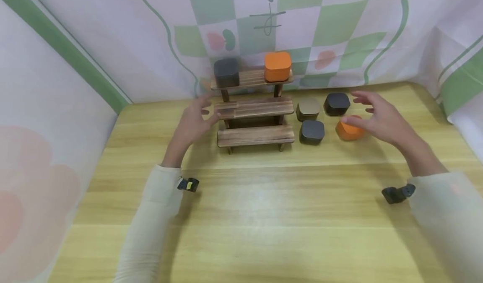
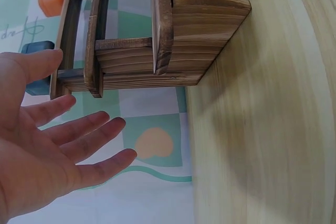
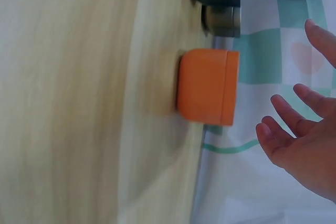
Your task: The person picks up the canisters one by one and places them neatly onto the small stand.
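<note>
Right hand (image 1: 386, 119) poised above the orange box (image 1: 349, 133), nothing gripped

The step in hand looks like a reach for the orange box, which stands on the table (image 1: 241, 216) towards its far right corner; the right hand holds nothing, its fingers spread and slightly bent, and the right wrist view shows a gap between them and the box. The black box (image 1: 337, 105) sits just behind, nearer the far edge; the beige box (image 1: 307, 110) and the grey box (image 1: 312, 133) stand between these two and the rack (image 1: 256, 137).

The left hand (image 1: 190, 121) is likewise free of any load, fingers apart at the left end of the rack; whether its thumb touches the wood cannot be told. The rack stands by the table's far edge; its top step bears the upper black box (image 1: 227, 73) at the left end and the upper orange box (image 1: 277, 67) at the right.

If the orange box is indeed wanted, the next move calls for lowering the right hand, then closing thumb and fingers on opposite sides; the black box close behind leaves the fingers limited room.
</note>
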`<state>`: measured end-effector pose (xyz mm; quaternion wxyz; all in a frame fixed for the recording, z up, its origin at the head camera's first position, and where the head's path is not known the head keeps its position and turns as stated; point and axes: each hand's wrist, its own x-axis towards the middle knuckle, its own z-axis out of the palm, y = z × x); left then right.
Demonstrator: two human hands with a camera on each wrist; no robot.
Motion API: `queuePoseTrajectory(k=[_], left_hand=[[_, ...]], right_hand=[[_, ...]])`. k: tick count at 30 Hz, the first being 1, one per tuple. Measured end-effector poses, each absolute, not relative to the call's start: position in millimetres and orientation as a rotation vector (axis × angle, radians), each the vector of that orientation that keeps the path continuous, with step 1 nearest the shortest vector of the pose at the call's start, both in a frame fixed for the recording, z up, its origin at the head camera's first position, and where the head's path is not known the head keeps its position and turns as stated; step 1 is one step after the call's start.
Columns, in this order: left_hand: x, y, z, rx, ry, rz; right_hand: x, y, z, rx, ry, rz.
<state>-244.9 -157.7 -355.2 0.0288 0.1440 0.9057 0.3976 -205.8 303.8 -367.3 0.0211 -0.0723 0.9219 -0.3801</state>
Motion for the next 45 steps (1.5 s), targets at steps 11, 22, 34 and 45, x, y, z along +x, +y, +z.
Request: queuePoseTrajectory(k=[11,22,34,45], left_hand=[[-242.6,-156.3,-359.7,0.405,2.791,1.219],[-243.8,-157.5,-364.3,0.396,2.766,1.22],[-244.3,-157.2,-369.1,0.393,2.76,1.225],[-244.5,-157.3,-371.8,0.376,2.763,1.221]], right_hand=[[-201.4,322.5,-376.6,-0.208,2.812,-1.155],[-199.2,334.8,-386.8,-0.251,2.757,-1.119],[-197.8,341.7,-392.9,-0.195,2.689,-1.076],[-202.2,347.9,-402.6,-0.192,2.66,-1.075]])
